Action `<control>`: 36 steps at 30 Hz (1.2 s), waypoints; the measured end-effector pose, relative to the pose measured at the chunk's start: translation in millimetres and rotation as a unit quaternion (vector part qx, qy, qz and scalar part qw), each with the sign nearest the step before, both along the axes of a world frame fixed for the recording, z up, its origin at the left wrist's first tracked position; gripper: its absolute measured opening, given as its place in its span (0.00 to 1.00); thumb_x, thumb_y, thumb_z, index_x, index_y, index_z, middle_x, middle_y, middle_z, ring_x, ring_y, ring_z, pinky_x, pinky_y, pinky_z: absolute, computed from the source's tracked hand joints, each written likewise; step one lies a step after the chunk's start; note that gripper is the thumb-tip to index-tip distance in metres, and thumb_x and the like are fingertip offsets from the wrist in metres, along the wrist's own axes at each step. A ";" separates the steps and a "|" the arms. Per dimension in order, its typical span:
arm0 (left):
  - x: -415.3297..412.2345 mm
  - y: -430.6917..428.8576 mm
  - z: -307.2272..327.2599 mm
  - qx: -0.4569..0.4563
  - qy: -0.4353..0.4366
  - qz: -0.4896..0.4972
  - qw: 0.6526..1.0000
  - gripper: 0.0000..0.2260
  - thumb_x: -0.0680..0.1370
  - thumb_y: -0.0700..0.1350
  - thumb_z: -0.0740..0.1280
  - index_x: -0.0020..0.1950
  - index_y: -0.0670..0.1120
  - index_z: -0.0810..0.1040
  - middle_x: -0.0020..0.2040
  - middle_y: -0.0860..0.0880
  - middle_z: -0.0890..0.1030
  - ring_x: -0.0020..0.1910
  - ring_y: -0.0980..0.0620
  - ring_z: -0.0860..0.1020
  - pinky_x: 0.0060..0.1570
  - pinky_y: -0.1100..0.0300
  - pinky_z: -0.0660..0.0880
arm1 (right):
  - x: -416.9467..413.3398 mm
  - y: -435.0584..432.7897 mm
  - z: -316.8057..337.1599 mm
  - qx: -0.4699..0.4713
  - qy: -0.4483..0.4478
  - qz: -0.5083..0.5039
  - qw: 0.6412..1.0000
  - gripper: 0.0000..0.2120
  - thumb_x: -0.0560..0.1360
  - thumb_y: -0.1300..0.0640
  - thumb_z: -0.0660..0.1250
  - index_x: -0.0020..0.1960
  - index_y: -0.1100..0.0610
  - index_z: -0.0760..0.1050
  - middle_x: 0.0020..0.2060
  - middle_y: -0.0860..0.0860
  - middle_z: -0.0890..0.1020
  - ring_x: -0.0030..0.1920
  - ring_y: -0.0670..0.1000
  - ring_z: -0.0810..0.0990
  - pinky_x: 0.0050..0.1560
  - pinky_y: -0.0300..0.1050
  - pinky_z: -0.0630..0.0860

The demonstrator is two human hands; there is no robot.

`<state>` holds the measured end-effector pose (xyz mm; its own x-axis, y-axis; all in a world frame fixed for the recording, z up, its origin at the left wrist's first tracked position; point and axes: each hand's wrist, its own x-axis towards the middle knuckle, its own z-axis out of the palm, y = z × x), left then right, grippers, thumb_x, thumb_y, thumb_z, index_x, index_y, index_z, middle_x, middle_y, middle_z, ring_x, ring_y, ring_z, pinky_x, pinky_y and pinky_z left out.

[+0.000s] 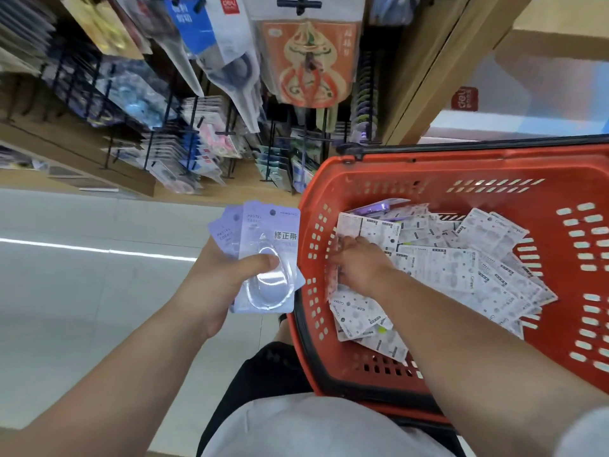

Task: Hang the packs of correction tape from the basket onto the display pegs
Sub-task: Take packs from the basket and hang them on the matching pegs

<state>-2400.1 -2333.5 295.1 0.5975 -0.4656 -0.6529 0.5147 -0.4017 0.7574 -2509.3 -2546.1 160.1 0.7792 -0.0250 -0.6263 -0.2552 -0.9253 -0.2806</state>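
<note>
We hold a fan of lilac correction tape packs (267, 245) in our left hand (214, 282), thumb pinching the clear blister. The front card reads "修正带", "PASTEL COOKIE" and "KOKUYO". Just right of that grip, our right hand (359, 263) sits in the red basket (428, 173), fingers curled among loose packs (461, 258) lying backs up, some printed "Campus". Whether they grip one, we cannot tell. Beyond both hands stand the display pegs (197, 133), with a red deli sign (464, 98) further right.
</note>
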 end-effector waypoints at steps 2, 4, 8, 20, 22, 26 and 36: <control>-1.5 1.1 0.5 -0.001 -0.001 -0.004 1.000 0.23 0.69 0.41 0.73 0.64 0.52 0.80 0.58 0.44 0.86 0.56 0.42 0.86 0.55 0.43 0.81 | 1.9 -1.5 -1.2 -0.005 -0.030 0.023 0.999 0.17 0.76 0.56 0.70 0.64 0.45 0.81 0.67 0.52 0.75 0.66 0.57 0.71 0.66 0.51 0.69; -2.7 1.8 -0.9 -0.002 -0.009 -0.005 1.000 0.23 0.69 0.41 0.73 0.63 0.55 0.80 0.58 0.45 0.86 0.56 0.43 0.86 0.55 0.45 0.81 | 0.1 -6.3 0.8 0.026 -0.104 -0.002 0.994 0.13 0.75 0.54 0.72 0.59 0.45 0.84 0.60 0.51 0.77 0.63 0.58 0.72 0.64 0.51 0.67; -3.8 -2.6 1.7 -0.009 -0.023 0.006 1.000 0.24 0.67 0.40 0.74 0.63 0.52 0.81 0.55 0.47 0.87 0.53 0.47 0.87 0.48 0.53 0.82 | -16.0 -29.3 17.0 0.045 -0.259 -0.093 0.960 0.07 0.70 0.50 0.80 0.47 0.48 0.88 0.46 0.49 0.76 0.50 0.56 0.74 0.51 0.52 0.70; -37.2 -59.3 13.1 -0.088 0.009 0.007 0.996 0.22 0.70 0.39 0.71 0.64 0.45 0.80 0.56 0.43 0.87 0.54 0.44 0.86 0.46 0.54 0.82 | -54.4 -16.1 157.9 0.491 -0.162 -0.528 0.673 0.09 0.83 0.60 0.65 0.58 0.56 0.82 0.51 0.51 0.88 0.48 0.51 0.87 0.40 0.42 0.81; -44.8 -68.2 13.2 -0.106 0.041 0.000 0.994 0.21 0.71 0.40 0.70 0.65 0.44 0.79 0.56 0.43 0.86 0.54 0.43 0.86 0.45 0.55 0.82 | -54.3 -10.2 158.9 0.485 -0.160 -0.551 0.660 0.08 0.83 0.59 0.65 0.58 0.56 0.83 0.50 0.53 0.88 0.47 0.52 0.86 0.39 0.47 0.82; -51.3 -75.9 13.3 -0.119 0.082 0.004 0.989 0.24 0.73 0.44 0.72 0.70 0.43 0.77 0.60 0.41 0.85 0.58 0.40 0.85 0.49 0.52 0.83 | -49.6 -3.2 163.0 0.464 -0.181 -0.553 0.668 0.06 0.82 0.59 0.67 0.53 0.56 0.84 0.48 0.56 0.87 0.48 0.58 0.87 0.45 0.60 0.83; -18.9 -55.3 6.0 -0.050 0.027 0.035 0.998 0.34 0.62 0.45 0.78 0.68 0.46 0.78 0.58 0.41 0.86 0.55 0.36 0.86 0.49 0.42 0.85 | -58.9 -37.2 75.3 0.235 -0.084 -0.413 0.876 0.14 0.77 0.48 0.74 0.61 0.49 0.80 0.52 0.51 0.81 0.56 0.51 0.80 0.55 0.51 0.77</control>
<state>-2419.0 -2388.8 301.1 0.5955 -0.4884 -0.6378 0.5800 -0.2880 0.7620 -2568.1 -2583.3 235.5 0.6985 -0.3939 -0.5975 -0.7023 -0.2173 -0.6779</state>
